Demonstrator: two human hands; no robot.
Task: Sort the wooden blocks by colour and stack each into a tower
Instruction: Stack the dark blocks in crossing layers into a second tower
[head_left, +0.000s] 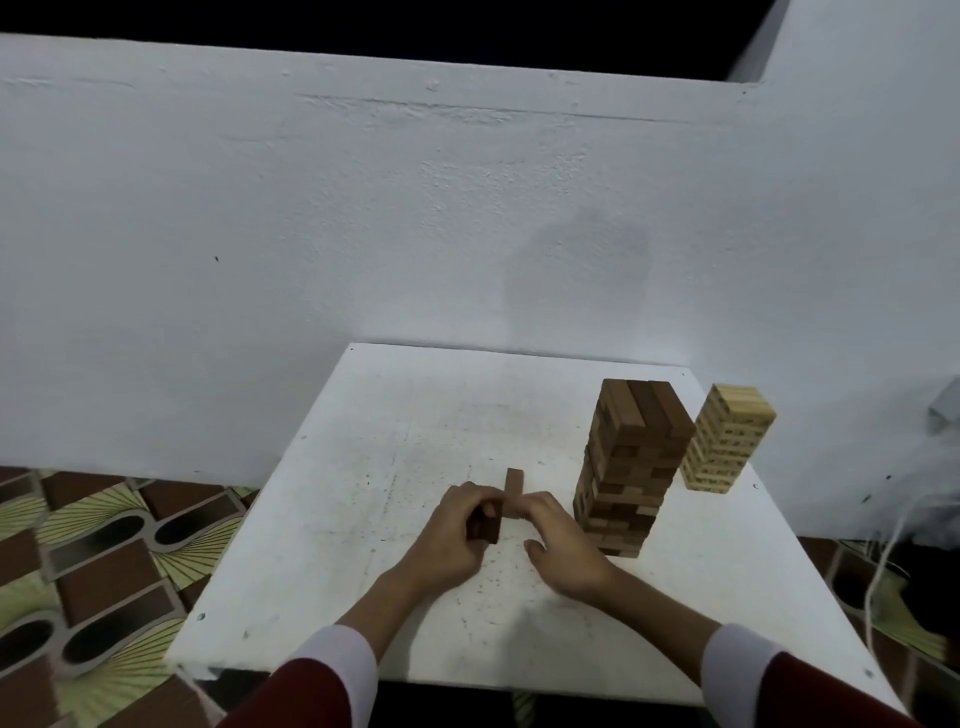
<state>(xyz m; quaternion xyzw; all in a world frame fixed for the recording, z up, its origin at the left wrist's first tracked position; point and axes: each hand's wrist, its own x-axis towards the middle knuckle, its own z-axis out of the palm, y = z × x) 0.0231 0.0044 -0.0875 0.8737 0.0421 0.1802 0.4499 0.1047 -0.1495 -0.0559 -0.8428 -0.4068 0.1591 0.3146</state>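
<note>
On the white table (363, 467) my left hand (452, 535) grips a couple of dark brown blocks (485, 526) near the table's middle. A single brown block (513, 491) lies flat just beyond my hands, pointing away from me. My right hand (558, 545) rests next to it, its fingertips touching the block's near end and its thumb spread. To the right stands a tall tower of mixed brown and tan blocks (631, 462). A shorter tower of pale blocks (724, 439) stands behind it at the table's right edge.
A white wall (415, 234) rises straight behind the table. Patterned floor tiles (93, 561) show on the left. White cords (883, 551) hang beside the table's right edge. My red sleeves with white cuffs reach in from the bottom.
</note>
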